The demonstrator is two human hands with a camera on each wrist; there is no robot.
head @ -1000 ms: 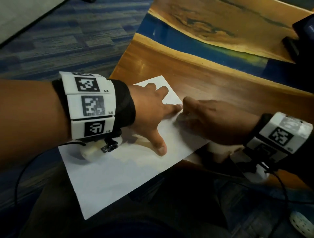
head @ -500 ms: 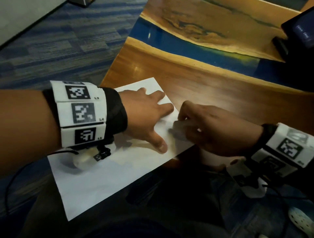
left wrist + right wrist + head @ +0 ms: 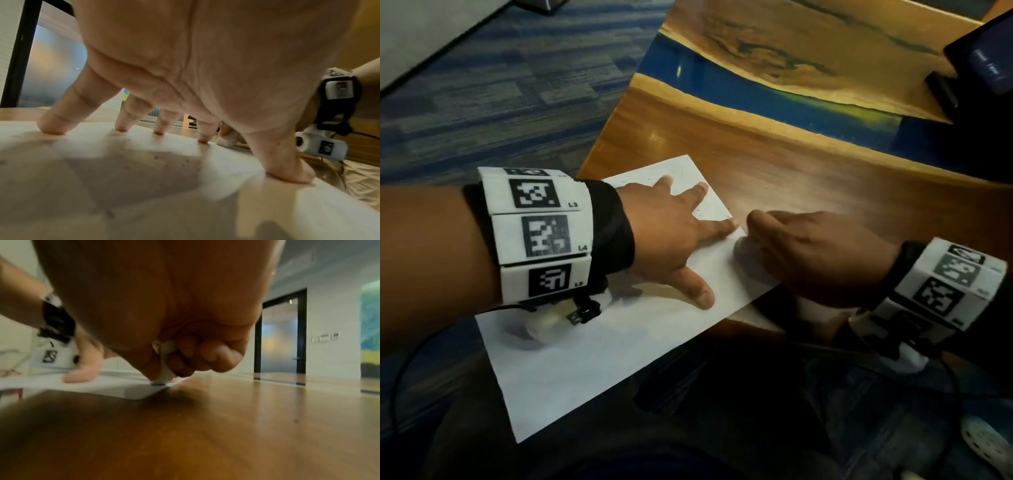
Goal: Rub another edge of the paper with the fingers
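Fingers point(image 3: 202, 135) of our left hand point(image 3: 671, 240) are spread straight and planted tip-down on the white sheet of paper point(image 3: 592, 353), thumb set apart near the sheet's near edge, pinning it flat. Our right hand point(image 3: 815, 260) has its fingers point(image 3: 207, 353) curled tight around a small white eraser point(image 3: 166, 365), pinched between thumb and forefinger, its lower end pressed onto the paper close to the right edge, just beside our left forefinger. The sheet lies across the near corner of the wooden bench point(image 3: 808, 178), with a good part of it hanging past the bench edge over our lap. That overhang is where we judge trouble could start: a hard rub so near the free edge could buckle or tear the paper, or drag it off the bench if our left hand eases its pressure, and the eraser could slip off the edge onto the wood. The paper looks thin and plain, mostly blank, with faint dark specks and marks near the far corner. Farther out we see a blue resin band point(image 3: 756, 85) through the bench top and blue carpet point(image 3: 500, 96) beyond.
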